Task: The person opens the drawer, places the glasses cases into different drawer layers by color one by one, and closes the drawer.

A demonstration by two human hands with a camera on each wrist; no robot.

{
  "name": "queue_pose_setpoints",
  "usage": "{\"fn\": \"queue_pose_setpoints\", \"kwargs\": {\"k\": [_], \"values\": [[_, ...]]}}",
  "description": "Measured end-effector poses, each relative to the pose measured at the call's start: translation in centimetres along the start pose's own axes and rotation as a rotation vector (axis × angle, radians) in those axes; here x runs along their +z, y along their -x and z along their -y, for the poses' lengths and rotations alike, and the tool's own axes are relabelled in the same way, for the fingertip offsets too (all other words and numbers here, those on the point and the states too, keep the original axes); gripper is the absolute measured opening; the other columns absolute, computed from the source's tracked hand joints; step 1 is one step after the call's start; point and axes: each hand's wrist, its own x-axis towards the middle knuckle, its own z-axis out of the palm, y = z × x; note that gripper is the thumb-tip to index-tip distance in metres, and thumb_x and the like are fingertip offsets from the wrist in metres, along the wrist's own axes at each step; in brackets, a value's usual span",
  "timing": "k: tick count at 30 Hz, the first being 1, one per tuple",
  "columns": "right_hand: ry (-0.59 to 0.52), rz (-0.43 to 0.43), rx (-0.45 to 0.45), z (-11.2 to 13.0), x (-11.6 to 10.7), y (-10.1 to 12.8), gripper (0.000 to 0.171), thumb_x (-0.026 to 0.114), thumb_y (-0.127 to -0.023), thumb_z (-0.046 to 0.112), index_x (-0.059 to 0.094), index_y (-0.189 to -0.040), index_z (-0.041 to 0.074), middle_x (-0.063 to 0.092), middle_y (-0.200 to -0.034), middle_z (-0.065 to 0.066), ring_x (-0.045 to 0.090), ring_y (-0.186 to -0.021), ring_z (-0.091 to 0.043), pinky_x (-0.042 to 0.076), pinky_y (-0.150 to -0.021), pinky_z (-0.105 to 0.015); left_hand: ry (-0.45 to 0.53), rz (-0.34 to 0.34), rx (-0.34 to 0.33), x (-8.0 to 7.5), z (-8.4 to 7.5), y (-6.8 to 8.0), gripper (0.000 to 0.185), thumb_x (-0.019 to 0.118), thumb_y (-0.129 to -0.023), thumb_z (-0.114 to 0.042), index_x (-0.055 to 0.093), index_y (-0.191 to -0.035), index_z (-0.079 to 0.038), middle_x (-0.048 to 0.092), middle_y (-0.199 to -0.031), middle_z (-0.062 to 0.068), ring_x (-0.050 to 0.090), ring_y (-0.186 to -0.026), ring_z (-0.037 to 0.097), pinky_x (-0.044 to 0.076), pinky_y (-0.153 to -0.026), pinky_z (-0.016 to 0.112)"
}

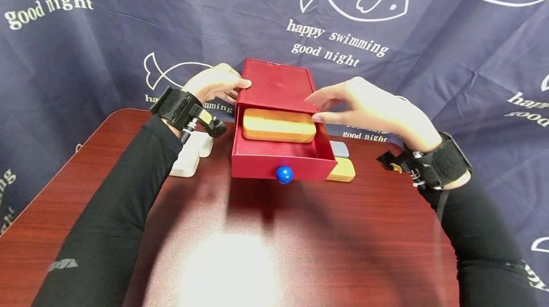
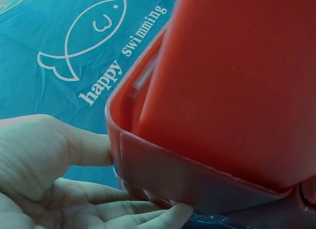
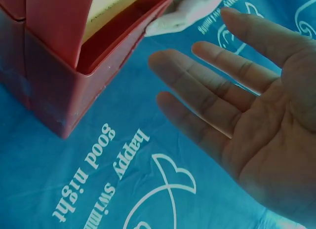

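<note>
The left hand [image 1: 214, 84] is resting against the far left corner of the red box [image 1: 276, 85], its fingers [image 2: 148, 215] lying nearly straight and close together along the box's back wall, the thumb [image 2: 86, 147] pressing the corner from the side. It is bracing the box rather than wrapping round it. Just below this hand's wrist, two white cases [image 1: 190, 152] are lying on the brown table [image 1: 240, 245].

Between the two hands, the box's drawer [image 1: 283, 154] is standing pulled out toward the person, with a blue knob [image 1: 284, 174] on its front. A yellow case [image 1: 279, 126] is lying flat inside the drawer, just beside the right fingertips.

The right hand [image 1: 369, 109] is hovering at the right edge of the box, palm open, its fingers [image 3: 207, 100] stretched out straight and slightly spread, holding nothing. From the head view the fingertips are sitting over the drawer's right wall; whether they are touching it is not clear. Under that hand, beside the drawer, a grey case [image 1: 340, 148] and another yellow case [image 1: 341, 170] are lying on the table.
</note>
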Motion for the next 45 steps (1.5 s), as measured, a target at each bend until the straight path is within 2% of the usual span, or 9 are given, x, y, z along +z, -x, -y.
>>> {"fn": "queue_pose_setpoints", "kwargs": {"k": [3,10,15,19,22,25,30,36,45], "values": [[0.003,-0.043,0.043,-0.3,0.1,1.2,0.033,0.076,-0.093,0.023,0.072,-0.126,0.02,0.076,-0.111,0.005,0.071,-0.1,-0.006,0.055,-0.09,-0.026,-0.02,0.002,-0.013,0.1,-0.2,-0.1,0.052,0.051,-0.106,-0.025,0.044,-0.149,0.003,0.058,-0.135,0.015,0.058,-0.131,0.029,0.051,-0.11,0.037],[-0.045,-0.155,0.231,-1.4,0.8,4.3,0.039,0.073,-0.094,0.041,0.066,-0.132,0.037,0.074,-0.115,0.012,0.067,-0.1,0.006,0.047,-0.082,-0.018,-0.032,0.005,-0.018,0.0,-0.4,0.0,0.053,0.052,-0.105,-0.027,0.044,-0.149,0.002,0.062,-0.129,0.01,0.061,-0.125,0.026,0.052,-0.108,0.034],[-0.076,-0.231,0.213,-3.2,2.6,5.2,0.045,0.075,-0.094,0.026,0.064,-0.138,0.028,0.071,-0.124,0.004,0.068,-0.103,-0.004,0.045,-0.087,-0.011,-0.025,0.0,-0.019,0.1,-0.2,-0.2,0.052,0.052,-0.105,-0.026,0.045,-0.149,0.002,0.062,-0.126,0.01,0.062,-0.122,0.025,0.055,-0.104,0.031],[-0.074,-0.267,0.211,-4.5,4.2,5.4,0.051,0.075,-0.094,0.019,0.06,-0.142,0.019,0.067,-0.132,-0.003,0.068,-0.111,-0.019,0.052,-0.098,-0.026,-0.028,0.002,-0.026,0.0,-0.2,-0.2,0.053,0.052,-0.106,-0.026,0.044,-0.149,0.002,0.061,-0.13,0.011,0.06,-0.126,0.027,0.053,-0.107,0.033],[-0.076,-0.26,0.219,-5.4,5.4,5.6,0.058,0.075,-0.093,0.018,0.054,-0.147,0.016,0.063,-0.138,-0.009,0.065,-0.12,-0.028,0.052,-0.103,-0.046,-0.03,0.003,-0.03,0.0,-0.2,-0.2,0.053,0.052,-0.105,-0.026,0.044,-0.149,0.002,0.059,-0.133,0.013,0.059,-0.128,0.028,0.051,-0.11,0.036],[-0.093,-0.236,0.229,-6.2,6.6,5.8,0.063,0.074,-0.093,0.016,0.049,-0.15,0.012,0.059,-0.142,-0.015,0.061,-0.126,-0.034,0.051,-0.104,-0.053,-0.032,0.002,-0.03,0.0,-0.2,-0.2,0.054,0.052,-0.105,-0.027,0.044,-0.149,0.002,0.059,-0.134,0.013,0.059,-0.127,0.028,0.051,-0.11,0.036],[-0.118,-0.196,0.266,-7.5,8.9,6.1,0.065,0.072,-0.094,0.016,0.044,-0.152,0.006,0.054,-0.147,-0.02,0.057,-0.13,-0.038,0.048,-0.108,-0.055,-0.034,0.007,-0.03,0.0,-0.4,-0.2,0.054,0.052,-0.105,-0.027,0.043,-0.15,0.002,0.06,-0.132,0.012,0.06,-0.124,0.026,0.051,-0.11,0.035],[-0.136,-0.156,0.267,-8.6,11.3,6.2,0.071,0.072,-0.094,0.015,0.038,-0.155,0.002,0.044,-0.154,-0.024,0.041,-0.144,-0.04,0.031,-0.121,-0.058,-0.032,0.002,-0.02,0.0,-0.2,-0.2,0.052,0.053,-0.105,-0.027,0.046,-0.148,0.002,0.064,-0.123,0.008,0.061,-0.124,0.026,0.052,-0.109,0.036],[-0.145,-0.107,0.258,-10.3,13.8,6.1,0.074,0.077,-0.09,0.014,0.04,-0.151,-0.004,0.049,-0.149,-0.027,0.05,-0.134,-0.042,0.041,-0.113,-0.06,-0.003,0.004,-0.001,0.0,-0.1,0.0,0.05,0.055,-0.104,-0.024,0.047,-0.145,0.003,0.068,-0.096,-0.002,0.063,-0.113,0.021,0.054,-0.105,0.035]]}}
